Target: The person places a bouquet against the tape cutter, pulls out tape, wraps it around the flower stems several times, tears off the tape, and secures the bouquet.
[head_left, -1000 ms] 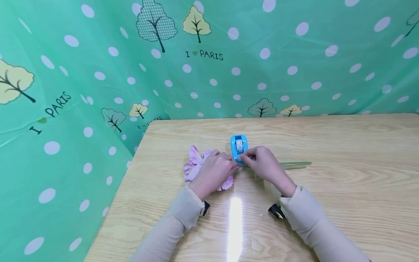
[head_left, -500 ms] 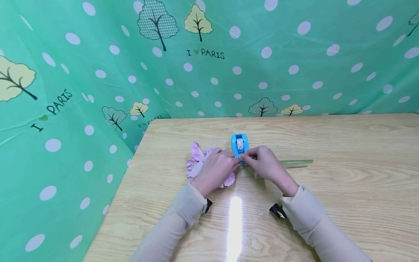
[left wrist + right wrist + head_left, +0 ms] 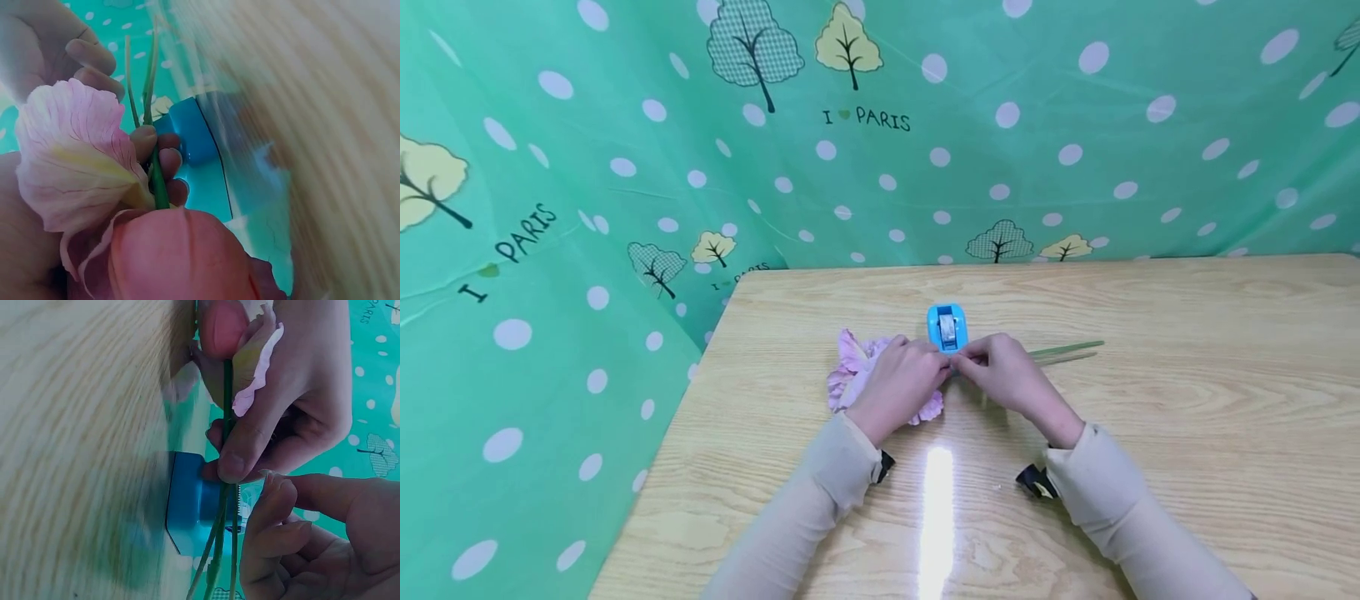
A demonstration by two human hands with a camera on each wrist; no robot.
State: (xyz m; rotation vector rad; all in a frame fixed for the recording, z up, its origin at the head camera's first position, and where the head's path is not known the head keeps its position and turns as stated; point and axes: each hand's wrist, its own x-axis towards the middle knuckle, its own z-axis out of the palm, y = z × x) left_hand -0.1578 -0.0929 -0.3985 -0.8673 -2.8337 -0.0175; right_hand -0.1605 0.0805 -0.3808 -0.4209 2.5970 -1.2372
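My left hand (image 3: 901, 379) grips the green stems (image 3: 1066, 348) of artificial flowers, thumb on one side and curled fingers on the other. In the left wrist view a pale pink ruffled bloom (image 3: 75, 150) and a coral-pink bud (image 3: 181, 256) show below that grip. The stems run off to the right, past my right hand (image 3: 1003, 375). Thumb and forefinger of the right hand meet in a pinch at a clear strip of tape (image 3: 250, 492), close beside the stems. Just beyond both hands stands a blue tape dispenser (image 3: 934, 327); its front end is hidden behind the fingers.
The wooden table (image 3: 1210, 400) extends under the arms and far to the right. A green curtain (image 3: 1075, 108) with white dots and printed trees hangs behind and at the left. Dark wrist mounts (image 3: 1036, 482) sit under the sleeve cuffs.
The far ends of the stems have tilted up toward the back and shifted slightly left. The left hand has edged right, and both hands now cover the dispenser's front. The right hand keeps its pinch.
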